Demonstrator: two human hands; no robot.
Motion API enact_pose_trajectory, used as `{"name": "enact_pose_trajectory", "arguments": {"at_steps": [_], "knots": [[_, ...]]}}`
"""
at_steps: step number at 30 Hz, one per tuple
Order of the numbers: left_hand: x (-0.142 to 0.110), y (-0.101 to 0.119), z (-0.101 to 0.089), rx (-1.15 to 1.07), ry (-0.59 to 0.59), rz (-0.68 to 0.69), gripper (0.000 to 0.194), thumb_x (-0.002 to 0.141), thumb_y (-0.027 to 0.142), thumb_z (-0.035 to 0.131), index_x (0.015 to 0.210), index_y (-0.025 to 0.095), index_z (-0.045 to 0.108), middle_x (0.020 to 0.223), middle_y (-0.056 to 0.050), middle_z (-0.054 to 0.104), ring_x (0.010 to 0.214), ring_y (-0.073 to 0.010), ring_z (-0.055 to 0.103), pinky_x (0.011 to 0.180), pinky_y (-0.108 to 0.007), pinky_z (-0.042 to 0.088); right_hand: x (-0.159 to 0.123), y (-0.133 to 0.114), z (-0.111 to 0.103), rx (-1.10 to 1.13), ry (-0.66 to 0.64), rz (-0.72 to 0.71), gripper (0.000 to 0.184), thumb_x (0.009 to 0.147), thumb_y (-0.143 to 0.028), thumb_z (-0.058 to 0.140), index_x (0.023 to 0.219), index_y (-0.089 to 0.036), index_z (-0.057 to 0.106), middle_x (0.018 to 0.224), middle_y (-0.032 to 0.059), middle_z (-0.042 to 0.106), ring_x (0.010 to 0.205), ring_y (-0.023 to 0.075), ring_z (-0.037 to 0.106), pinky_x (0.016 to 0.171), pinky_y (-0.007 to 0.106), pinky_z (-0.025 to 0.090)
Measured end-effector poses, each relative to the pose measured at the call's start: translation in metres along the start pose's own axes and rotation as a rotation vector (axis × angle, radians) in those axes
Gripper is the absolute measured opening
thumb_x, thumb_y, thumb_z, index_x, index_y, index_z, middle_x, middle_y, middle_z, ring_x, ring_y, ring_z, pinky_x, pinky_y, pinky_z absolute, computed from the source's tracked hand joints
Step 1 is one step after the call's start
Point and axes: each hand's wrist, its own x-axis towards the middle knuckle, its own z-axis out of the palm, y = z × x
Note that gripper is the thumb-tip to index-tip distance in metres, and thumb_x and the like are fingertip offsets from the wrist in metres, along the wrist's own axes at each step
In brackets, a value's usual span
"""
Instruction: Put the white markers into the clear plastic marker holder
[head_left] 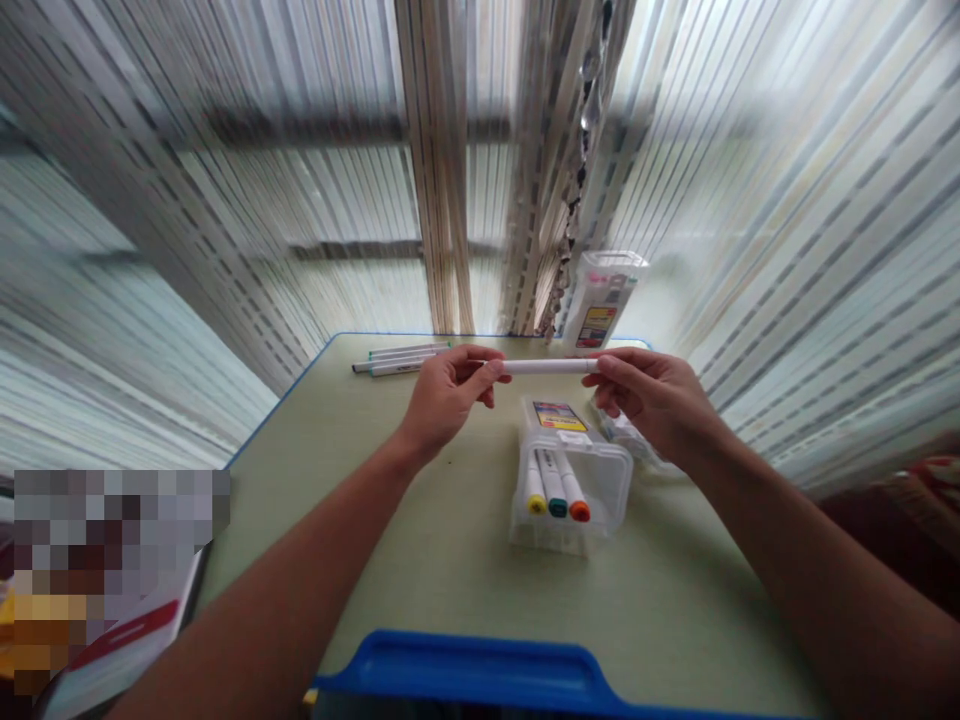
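Starting nearest: clear marker case [571, 490] lies open-ended on the green table [420, 560], three markers [556, 487] inside, much room unfilled. Above it, left hand [444, 400] and right hand [651, 398] each pinch one end of a white marker [546, 367], level, both ends covered by fingers. Beyond, three loose markers [401, 361] lie at the far edge; another case [600, 302] stands upright.

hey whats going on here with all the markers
A person holds a white marker level above a small green table, the left hand gripping one end and the right hand the other. Just below lies an open clear marker case with three markers inside, capped yellow, teal and orange. A few more markers lie at the table's far edge, and a second clear case stands upright by the curtain.
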Motion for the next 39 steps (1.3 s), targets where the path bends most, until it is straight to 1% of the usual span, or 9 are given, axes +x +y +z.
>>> {"name": "enact_pose_trajectory", "arguments": {"at_steps": [6,11,16,20,24,28,32,35,39], "knots": [[0.001,-0.001,-0.002,-0.131,-0.034,-0.087,0.022,0.086,0.029,0.072,0.099,0.011,0.073,0.082,-0.008,0.077,0.057,-0.0089,0.062,0.058,-0.023,0.053,0.000,-0.006,0.001,0.077,0.052,0.095,0.018,0.074,-0.023,0.078,0.089,-0.014,0.080,0.070,0.0080,0.078,0.046,0.0112,0.064,0.042,0.019,0.048],[0.000,-0.002,-0.002,-0.115,-0.046,-0.092,0.025,0.088,0.033,0.071,0.100,0.011,0.073,0.078,-0.007,0.076,0.056,-0.0087,0.062,0.056,-0.022,0.052,0.000,-0.010,0.004,0.092,0.085,0.142,0.020,0.070,-0.016,0.068,0.087,-0.013,0.080,0.069,0.0088,0.077,0.046,0.0126,0.065,0.041,0.019,0.049],[0.000,-0.002,-0.001,-0.008,-0.055,-0.031,0.028,0.085,0.034,0.073,0.099,0.010,0.074,0.073,-0.005,0.073,0.053,-0.0076,0.058,0.052,-0.021,0.049,0.000,-0.006,0.002,0.064,0.062,0.109,0.018,0.068,-0.020,0.079,0.085,-0.014,0.079,0.068,0.0085,0.077,0.045,0.0126,0.066,0.040,0.019,0.048],[0.000,-0.001,-0.001,0.080,-0.050,0.020,0.031,0.080,0.037,0.079,0.096,0.010,0.075,0.067,-0.002,0.069,0.051,-0.0068,0.056,0.049,-0.019,0.046,0.001,0.000,0.000,0.033,0.020,0.061,0.027,0.064,-0.028,0.091,0.085,-0.014,0.079,0.068,0.0083,0.077,0.046,0.0125,0.066,0.039,0.018,0.046],[-0.001,-0.002,-0.001,0.127,-0.042,0.028,0.036,0.074,0.038,0.086,0.094,0.011,0.075,0.061,0.001,0.065,0.048,-0.0064,0.053,0.047,-0.018,0.043,0.001,0.004,0.000,-0.009,-0.005,0.020,0.033,0.061,-0.031,0.096,0.084,-0.015,0.078,0.065,0.0069,0.076,0.044,0.0130,0.066,0.038,0.019,0.046],[-0.002,-0.001,0.001,0.133,-0.041,0.034,0.035,0.070,0.039,0.089,0.086,0.012,0.073,0.058,0.002,0.062,0.047,-0.0063,0.052,0.045,-0.018,0.041,0.000,0.005,0.002,-0.040,-0.018,-0.021,0.034,0.059,-0.032,0.098,0.079,-0.015,0.077,0.060,0.0051,0.074,0.043,0.0134,0.065,0.037,0.020,0.045],[0.000,0.001,0.000,0.172,-0.027,0.047,0.035,0.071,0.041,0.089,0.083,0.012,0.075,0.063,0.000,0.065,0.050,-0.0071,0.054,0.048,-0.019,0.043,0.000,0.005,0.003,-0.034,-0.023,-0.024,0.030,0.061,-0.032,0.096,0.078,-0.015,0.078,0.063,0.0049,0.074,0.045,0.0113,0.064,0.040,0.019,0.046],[0.001,0.002,-0.002,0.180,-0.019,0.050,0.034,0.073,0.042,0.087,0.085,0.012,0.077,0.067,-0.001,0.068,0.052,-0.0075,0.056,0.050,-0.020,0.044,0.001,0.003,0.002,-0.008,-0.016,-0.002,0.029,0.064,-0.032,0.094,0.081,-0.014,0.080,0.067,0.0063,0.076,0.047,0.0113,0.065,0.041,0.019,0.046],[0.001,0.002,-0.002,0.123,-0.002,0.031,0.034,0.076,0.041,0.084,0.092,0.012,0.077,0.073,-0.003,0.072,0.053,-0.0084,0.058,0.052,-0.022,0.048,0.002,0.000,0.001,0.036,-0.003,0.024,0.028,0.067,-0.032,0.089,0.085,-0.014,0.080,0.069,0.0079,0.077,0.047,0.0128,0.066,0.041,0.020,0.046]]}}
